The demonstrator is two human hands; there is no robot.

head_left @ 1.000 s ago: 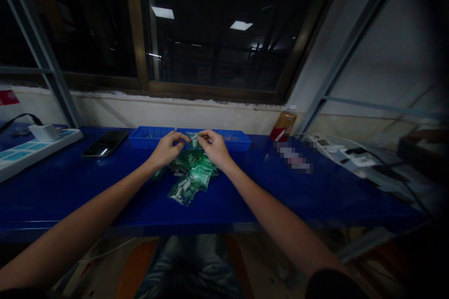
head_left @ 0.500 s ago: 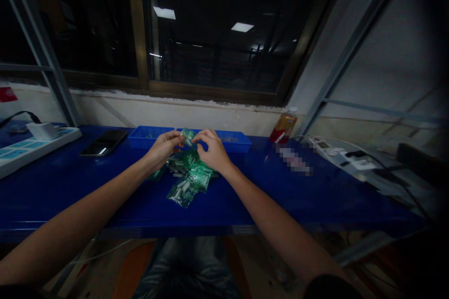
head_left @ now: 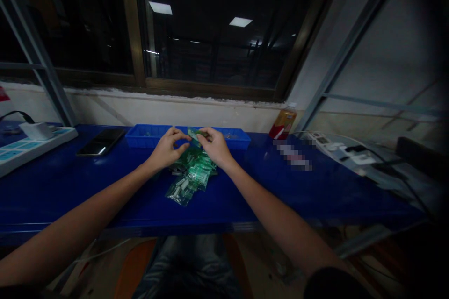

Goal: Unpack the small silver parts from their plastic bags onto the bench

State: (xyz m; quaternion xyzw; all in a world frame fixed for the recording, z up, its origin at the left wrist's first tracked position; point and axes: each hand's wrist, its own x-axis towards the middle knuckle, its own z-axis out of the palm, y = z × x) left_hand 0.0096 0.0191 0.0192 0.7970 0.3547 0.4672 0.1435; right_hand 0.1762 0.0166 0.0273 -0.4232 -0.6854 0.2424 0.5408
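Observation:
A small clear-green plastic bag (head_left: pixel 192 134) is pinched between the thumb and fingers of my right hand (head_left: pixel 215 147), raised over a pile. My left hand (head_left: pixel 168 149) is beside it on the left, its thumb and fingers parted, with the fingertips close to the bag's edge. Whether they touch it I cannot tell. Below both hands lies a heap of green-tinted plastic bags (head_left: pixel 198 173) with pale, slim pieces inside. Behind the hands stands a long blue tray (head_left: pixel 140 138), partly hidden by them, with some small bits in its ends.
On the blue table (head_left: pixel 115 196) a phone (head_left: pixel 101 142) and a white power strip (head_left: pixel 42 142) lie to the left. A drink bottle (head_left: pixel 283 122) stands at the back right, near chargers and cables (head_left: pixel 361 156). A wall and window run behind.
My left hand has let go of the small bag and its fingers have spread. My right hand has closed on the bag. The view has shifted slightly.

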